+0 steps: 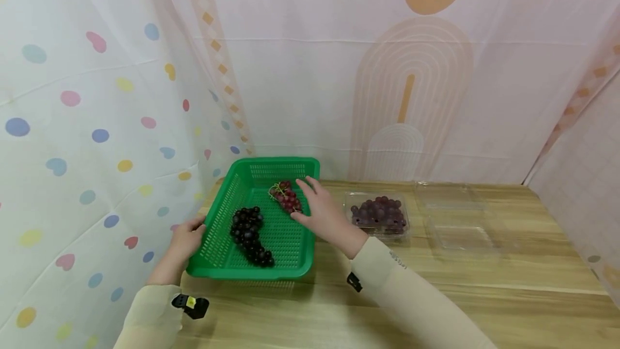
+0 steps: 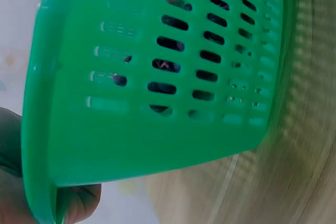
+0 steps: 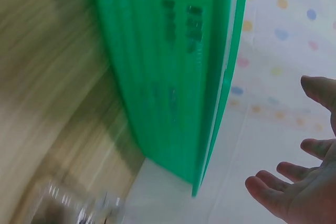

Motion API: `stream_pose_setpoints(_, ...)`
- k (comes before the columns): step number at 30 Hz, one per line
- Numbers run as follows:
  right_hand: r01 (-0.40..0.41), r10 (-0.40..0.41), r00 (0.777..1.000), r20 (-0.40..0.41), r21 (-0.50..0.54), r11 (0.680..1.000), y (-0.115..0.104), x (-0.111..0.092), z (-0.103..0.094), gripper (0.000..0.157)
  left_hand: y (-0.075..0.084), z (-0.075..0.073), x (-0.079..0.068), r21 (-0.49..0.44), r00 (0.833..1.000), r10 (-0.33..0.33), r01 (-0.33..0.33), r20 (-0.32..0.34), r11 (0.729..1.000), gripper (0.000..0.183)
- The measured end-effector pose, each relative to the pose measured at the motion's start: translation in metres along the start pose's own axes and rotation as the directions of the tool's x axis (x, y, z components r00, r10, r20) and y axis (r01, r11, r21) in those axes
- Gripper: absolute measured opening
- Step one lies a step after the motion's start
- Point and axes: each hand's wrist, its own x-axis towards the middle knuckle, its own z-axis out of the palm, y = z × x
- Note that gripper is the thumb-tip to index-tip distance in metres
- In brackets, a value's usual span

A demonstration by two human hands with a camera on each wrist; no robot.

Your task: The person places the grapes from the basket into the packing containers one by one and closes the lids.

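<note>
A green plastic basket (image 1: 249,272) with slotted walls stands on the left of the wooden table. My left hand (image 1: 186,238) grips its left rim; in the left wrist view the fingers (image 2: 86,203) show beneath the rim. Inside the basket lie a long bunch of black grapes (image 1: 248,233) and, farther back, a smaller bunch of red grapes (image 1: 287,196) with green stems. Over the basket's right side, beside the red grapes, my right hand (image 1: 325,214) hovers with fingers spread. Its palm and parted fingers hold nothing in the right wrist view (image 3: 302,182).
Right of the basket sits a clear plastic box (image 1: 406,222) filled with dark red grapes (image 1: 379,211). Beyond it, an open clear box (image 1: 462,236) with its raised lid (image 1: 448,196) rests on the table (image 1: 547,279). Patterned curtains (image 1: 300,85) hang behind and at the left.
</note>
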Motion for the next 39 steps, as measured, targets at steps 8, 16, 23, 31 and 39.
stream_pose_setpoints(8,-0.028,0.016,0.997,0.080,0.159,0.987,-0.034,0.008,0.028,0.080,-0.006,0.002,0.001,-0.089,1.000,-0.005,0.002,-0.029,0.996,0.048)
stream_pose_setpoints(16,-0.296,0.216,0.952,0.218,0.464,0.835,-0.067,0.026,0.058,0.077,-0.008,-0.001,0.000,-0.152,0.999,-0.044,0.040,-0.025,0.988,0.050)
stream_pose_setpoints(23,-0.465,0.368,0.885,0.286,0.596,0.655,-0.084,0.039,0.078,0.071,-0.007,0.000,0.000,-0.152,0.999,-0.039,0.036,-0.017,0.988,0.050)
stream_pose_setpoints(31,-0.541,0.492,0.830,0.263,0.590,0.599,-0.086,0.047,0.101,0.068,-0.004,0.005,0.004,-0.135,0.998,-0.050,0.044,-0.043,0.990,0.049)
stream_pose_setpoints(39,-0.592,0.552,0.788,0.274,0.586,0.554,-0.092,0.051,0.113,0.068,-0.005,0.006,0.003,-0.139,0.998,-0.052,0.046,-0.038,0.989,0.049)
